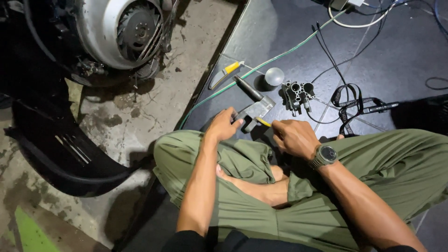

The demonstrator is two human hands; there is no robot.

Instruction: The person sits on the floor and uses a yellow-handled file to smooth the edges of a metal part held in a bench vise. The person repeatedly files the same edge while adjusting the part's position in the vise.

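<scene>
Head view puts my left hand (223, 125) just left of centre, fingers curled around the lower end of a grey metal block (255, 110) that lies on the dark floor mat (401, 60); the grip looks meant to keep the block from sliding. My right hand (294, 136) sits just right of it, pinched shut on a thin yellow-tipped tool (262, 122) whose point meets the block's near edge, so one hand steadies while the other works. A dark rod (248, 87) runs up and left from the block. Just beyond, toward upper centre, stand a cluster of metal tubes (297, 94) and a small round silver ball (274, 76), near enough to reach. A yellow-handled knife (225, 73) lies left of the ball, with a green cable (280, 55) crossing the mat diagonally past it. A black strap (347, 103) curls at right. My green trousers (242, 205) fill the lower frame, legs crossed. At upper left, on bare concrete (140, 107), sits a silver engine fan cover (123, 30).
</scene>
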